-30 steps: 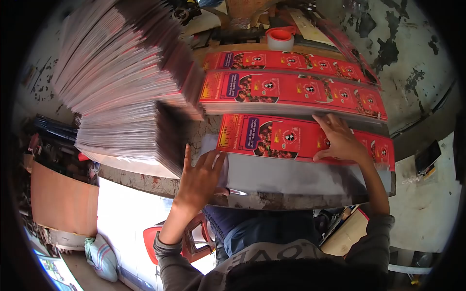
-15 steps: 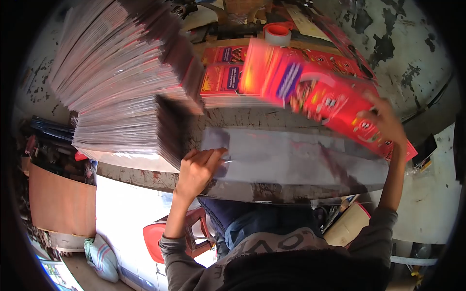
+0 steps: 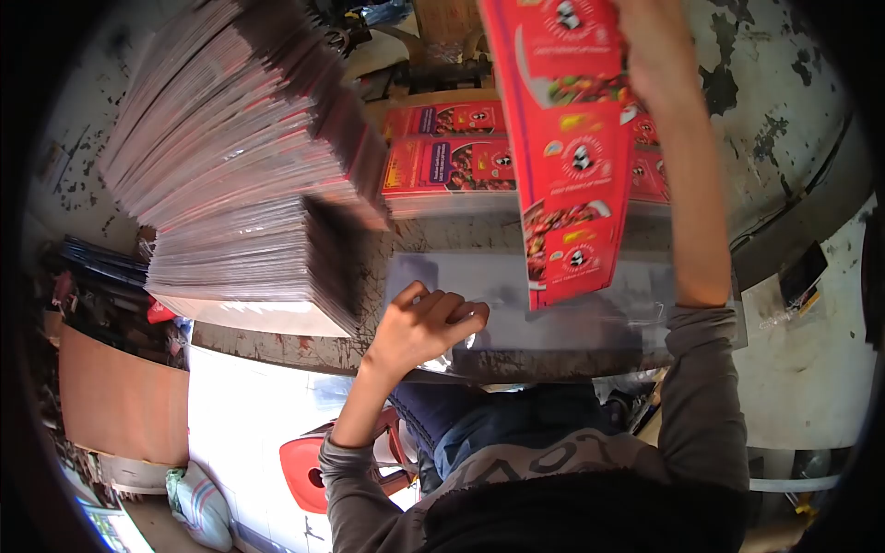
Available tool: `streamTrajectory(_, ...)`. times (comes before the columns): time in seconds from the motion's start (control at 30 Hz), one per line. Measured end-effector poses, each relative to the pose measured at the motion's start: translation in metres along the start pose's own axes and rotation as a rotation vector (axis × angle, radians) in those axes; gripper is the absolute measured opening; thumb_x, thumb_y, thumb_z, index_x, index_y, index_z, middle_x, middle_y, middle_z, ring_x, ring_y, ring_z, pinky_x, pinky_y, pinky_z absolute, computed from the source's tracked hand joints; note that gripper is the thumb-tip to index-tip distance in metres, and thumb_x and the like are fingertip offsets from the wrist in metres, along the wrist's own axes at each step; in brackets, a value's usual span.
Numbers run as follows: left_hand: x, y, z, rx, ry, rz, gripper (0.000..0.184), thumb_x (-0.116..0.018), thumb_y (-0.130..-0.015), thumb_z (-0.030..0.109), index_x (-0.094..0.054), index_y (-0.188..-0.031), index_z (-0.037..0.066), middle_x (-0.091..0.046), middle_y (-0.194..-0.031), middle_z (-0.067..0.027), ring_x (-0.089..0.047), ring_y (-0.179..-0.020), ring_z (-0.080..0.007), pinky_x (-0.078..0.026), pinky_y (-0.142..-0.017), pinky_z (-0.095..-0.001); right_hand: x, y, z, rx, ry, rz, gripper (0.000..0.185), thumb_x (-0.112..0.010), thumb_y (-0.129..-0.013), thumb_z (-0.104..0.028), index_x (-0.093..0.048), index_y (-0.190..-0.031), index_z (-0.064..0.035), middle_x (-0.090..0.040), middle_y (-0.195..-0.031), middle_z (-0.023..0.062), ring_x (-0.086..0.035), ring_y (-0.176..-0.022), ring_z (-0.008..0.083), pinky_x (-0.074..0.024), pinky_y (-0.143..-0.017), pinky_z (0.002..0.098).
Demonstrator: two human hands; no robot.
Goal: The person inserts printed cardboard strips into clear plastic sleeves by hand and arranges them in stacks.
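A long red printed card sheet (image 3: 581,198) with panda logos and food pictures hangs tilted, its lower end over the plastic. My right hand (image 3: 659,69) grips its right edge near the top of the view; some of its fingers are hidden. My left hand (image 3: 429,323) is closed, fingers curled, at a clear plastic sleeve (image 3: 599,323) lying along the table's near side. Shiny creased plastic shows by its fingertips. Behind the sleeve lie stacks of similar red printed sheets (image 3: 452,166), partly covered by the raised one.
Tall stacks of filled plastic-edged sheets (image 3: 240,249) stand on the left of the worn table (image 3: 267,343), leaning and fanned. A red stool (image 3: 304,465) is below the table's near edge. A tied white sack (image 3: 201,507) lies on the floor at left.
My right hand has swung the red sheet up and left, turning it from slanting sideways to nearly upright. My left hand has shifted right and toward me along the plastic sleeve.
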State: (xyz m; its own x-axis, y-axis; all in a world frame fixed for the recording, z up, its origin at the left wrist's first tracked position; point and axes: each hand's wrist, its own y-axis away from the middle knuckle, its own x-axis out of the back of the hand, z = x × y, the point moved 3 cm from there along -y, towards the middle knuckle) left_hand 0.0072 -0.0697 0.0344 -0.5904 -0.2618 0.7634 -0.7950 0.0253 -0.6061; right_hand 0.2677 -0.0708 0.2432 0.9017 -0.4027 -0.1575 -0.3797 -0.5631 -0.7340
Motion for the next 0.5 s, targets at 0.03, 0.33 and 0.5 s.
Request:
streamTrajectory(0.03, 0.002, -0.001, -0.001, 0.018, -0.001, 0.008, 0.015, -0.063, -0.071, 0.011, -0.056, -0.078, 0.023, -0.047, -0.059, 0.0076, -0.051, -0.055, -0.0047, -0.034, -0.052, -0.0228, -0.01, 0.004, 0.008, -0.041, 0.016, 0.013, 0.023, -0.057, -0.088, -0.007, -0.053, -0.108, 0.0025, -0.065, -0.093, 0.0092, -0.063, -0.074, 0.0117, -0.0529, -0.066, 0.0243)
streamTrajectory(0.33, 0.011, 0.001, -0.019, 0.198, -0.006, 0.038, 0.023, -0.064, -0.066, 0.011, -0.064, -0.088, 0.02, -0.051, -0.062, 0.0055, -0.053, -0.056, -0.0072, -0.034, -0.053, -0.0244, -0.026, 0.047, 0.015, -0.25, 0.235, -0.108, 0.022, -0.058, -0.087, -0.006, -0.055, -0.107, 0.0023, -0.065, -0.089, 0.0073, -0.062, -0.074, 0.0105, -0.0502, -0.068, 0.0242)
streamTrajectory(0.5, 0.004, 0.002, -0.03, 0.301, -0.052, 0.067, 0.022, -0.063, -0.068, 0.009, -0.063, -0.088, 0.017, -0.051, -0.064, 0.0021, -0.055, -0.056, -0.0119, -0.035, -0.052, -0.0273, 0.027, 0.081, 0.016, -0.23, 0.491, -0.425, 0.041, -0.065, -0.083, -0.017, -0.053, -0.117, 0.0022, -0.062, -0.105, 0.0096, -0.059, -0.091, 0.0137, -0.0477, -0.077, 0.0265)
